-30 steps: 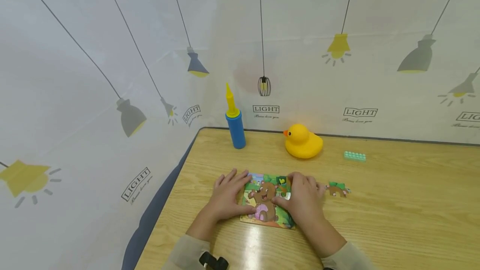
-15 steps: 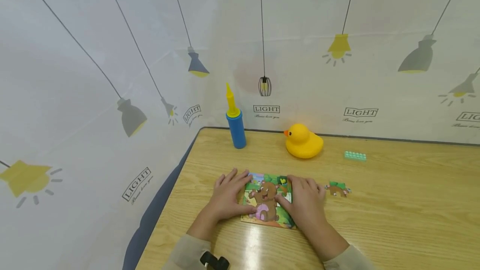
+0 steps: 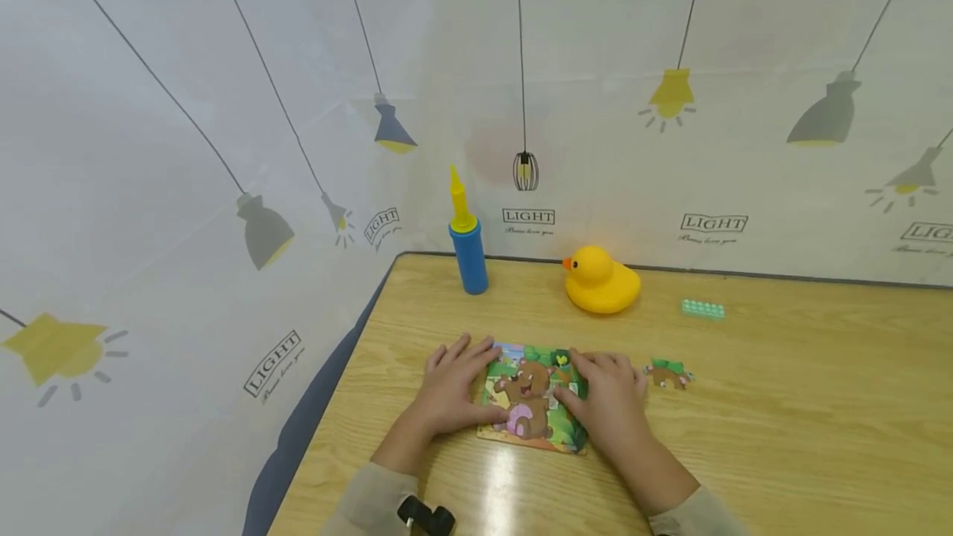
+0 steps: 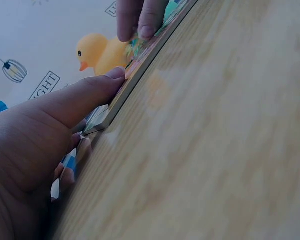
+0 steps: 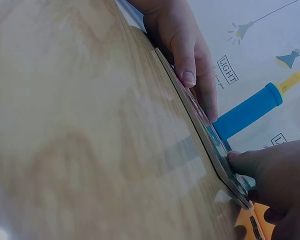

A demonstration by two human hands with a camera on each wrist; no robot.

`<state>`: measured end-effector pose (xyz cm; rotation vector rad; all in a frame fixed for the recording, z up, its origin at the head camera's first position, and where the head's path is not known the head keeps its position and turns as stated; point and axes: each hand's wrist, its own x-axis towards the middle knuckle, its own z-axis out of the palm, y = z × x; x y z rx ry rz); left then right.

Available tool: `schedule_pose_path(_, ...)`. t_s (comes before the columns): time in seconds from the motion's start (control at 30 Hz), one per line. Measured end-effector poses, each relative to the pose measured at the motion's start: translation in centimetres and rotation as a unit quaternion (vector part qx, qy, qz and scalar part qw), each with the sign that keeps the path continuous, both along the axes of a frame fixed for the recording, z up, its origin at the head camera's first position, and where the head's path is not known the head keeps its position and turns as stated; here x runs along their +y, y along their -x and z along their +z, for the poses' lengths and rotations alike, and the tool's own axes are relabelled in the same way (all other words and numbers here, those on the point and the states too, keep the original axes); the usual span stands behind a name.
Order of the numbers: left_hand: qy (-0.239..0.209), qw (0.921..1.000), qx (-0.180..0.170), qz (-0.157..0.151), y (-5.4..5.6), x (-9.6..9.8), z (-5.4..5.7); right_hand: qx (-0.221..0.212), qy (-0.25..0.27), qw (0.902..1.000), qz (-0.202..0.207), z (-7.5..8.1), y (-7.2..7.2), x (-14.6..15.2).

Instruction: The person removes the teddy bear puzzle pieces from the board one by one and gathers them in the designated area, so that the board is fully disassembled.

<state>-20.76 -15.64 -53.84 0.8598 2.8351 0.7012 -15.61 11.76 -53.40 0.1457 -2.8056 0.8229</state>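
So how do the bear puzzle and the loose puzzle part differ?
The bear puzzle is clearly larger than the loose puzzle part. The bear puzzle has mostly straight outer edges, while the loose puzzle part has an irregular outline. The left hand and right hand both touch the bear puzzle; the loose puzzle part lies beside the right hand. Both lie on the table and show brown and green.

Wall covering, pale grey-white: turned a corner before me and bore printed hanging lamps in grey, yellow and blue on dark cords, plus framed labels reading LIGHT above smaller script. Table, light wood grain: stood with its far edge along that covering, a dark blue-grey band bordering its left side, a whitish glare lying near the front.
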Motion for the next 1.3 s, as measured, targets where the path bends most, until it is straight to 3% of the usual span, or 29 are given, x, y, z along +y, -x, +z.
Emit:
schedule_pose_path(0.53,0.005,0.9999,-0.010,0.004,-0.3,0.1,-0.3,0.077,0.005,0.9969,0.015,-0.6,-0.6,0.4)
schedule_pose_path(0.93,0.011,0.9999,0.000,0.002,0.2,0.2,-0.4,0.124,0.015,0.9919,0.024,-0.8,-1.4,1.7)
schedule_pose_path(1.3,-0.002,1.0000,-0.001,0.003,-0.1,0.1,0.1,0.220,0.048,0.9737,0.031,-0.9,-2.5,5.1)
